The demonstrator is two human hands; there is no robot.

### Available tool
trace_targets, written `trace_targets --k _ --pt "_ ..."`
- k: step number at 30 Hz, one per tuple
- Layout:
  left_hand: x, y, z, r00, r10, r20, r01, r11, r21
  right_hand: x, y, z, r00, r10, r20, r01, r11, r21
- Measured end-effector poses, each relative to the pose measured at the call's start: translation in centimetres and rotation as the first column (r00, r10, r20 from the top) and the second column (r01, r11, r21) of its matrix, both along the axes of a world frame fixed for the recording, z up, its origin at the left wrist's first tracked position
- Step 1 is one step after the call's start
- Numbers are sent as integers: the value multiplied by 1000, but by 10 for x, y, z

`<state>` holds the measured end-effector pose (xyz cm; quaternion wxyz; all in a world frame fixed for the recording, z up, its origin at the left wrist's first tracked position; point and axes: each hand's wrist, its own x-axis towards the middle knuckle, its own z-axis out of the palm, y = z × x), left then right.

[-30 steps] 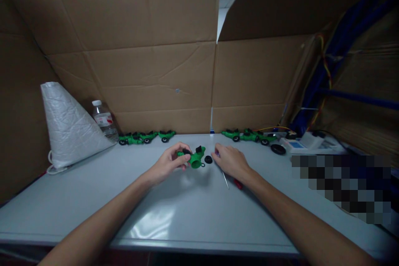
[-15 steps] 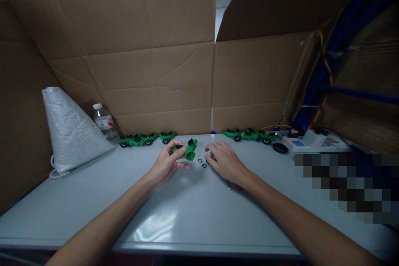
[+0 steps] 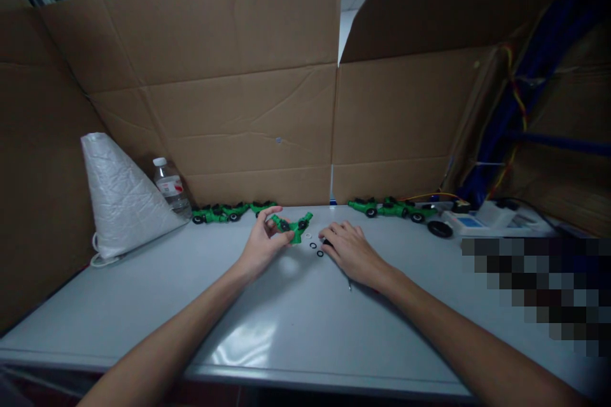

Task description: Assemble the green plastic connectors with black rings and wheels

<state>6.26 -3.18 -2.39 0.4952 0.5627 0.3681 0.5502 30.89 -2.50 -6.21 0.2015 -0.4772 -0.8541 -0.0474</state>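
A green Y-shaped plastic fitting (image 3: 296, 229) with black parts on its two arms is pinched in my left hand (image 3: 262, 243), raised over the table. To its right my right hand (image 3: 356, 254) rests low at the table, its fingers curled around a small dark thing I cannot make out. Between the hands lie a black ring (image 3: 313, 245), a second black ring (image 3: 319, 254) and a small white ring (image 3: 308, 236). From beneath my right wrist pokes the thin metal tip (image 3: 350, 286) of a tool; the rest of it is hidden.
Similar green fittings (image 3: 224, 211) line the back left, and more green fittings (image 3: 391, 208) the back right. A water bottle (image 3: 170, 187) and a silvery bag (image 3: 124, 203) stand left. Toward the right are a black ring-shaped object (image 3: 440, 229) and a white power strip (image 3: 482, 222). Cardboard walls (image 3: 248, 102) enclose the table.
My left hand has turned the green fitting, so its round opening no longer faces me and its Y shape shows. My right fingers have curled in over the small dark thing.
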Motion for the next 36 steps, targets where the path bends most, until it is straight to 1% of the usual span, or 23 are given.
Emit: trace_targets --k 3,6,9,12,16,21,25,29,32,36 --pt "0 0 1 999 -49 12 49 999 15 -1 -2 1 1000 -7 -15 7 1000 2" --pt "-1 0 3 995 -85 47 85 996 -6 -2 -2 1 999 7 -33 -7 1000 0" --pt "-2 0 4 995 -84 47 85 996 -21 -4 -2 -1 999 13 -42 -13 1000 -10" --pt "-1 1 5 999 -9 45 9 1000 -13 -5 -2 -2 998 30 -59 -32 999 -34" --pt "0 6 2 990 102 102 -101 995 -20 -6 -1 -2 990 114 -88 -119 992 -50" --pt "-2 13 -2 977 162 140 -157 987 -44 -15 -2 0 965 261 -1 -260 964 -62" --pt "-4 14 0 962 216 165 -203 975 -90 -22 -5 2 942 334 41 -331 941 -65" --pt "-1 10 5 959 197 204 -169 975 -144 -25 -8 7 928 372 31 -371 928 -31" --pt "0 7 9 966 149 212 -116 980 -161 -28 -10 11 929 370 9 -370 929 -6" --pt "0 4 10 973 64 222 -27 986 -165 -31 -10 5 945 326 11 -327 945 34"
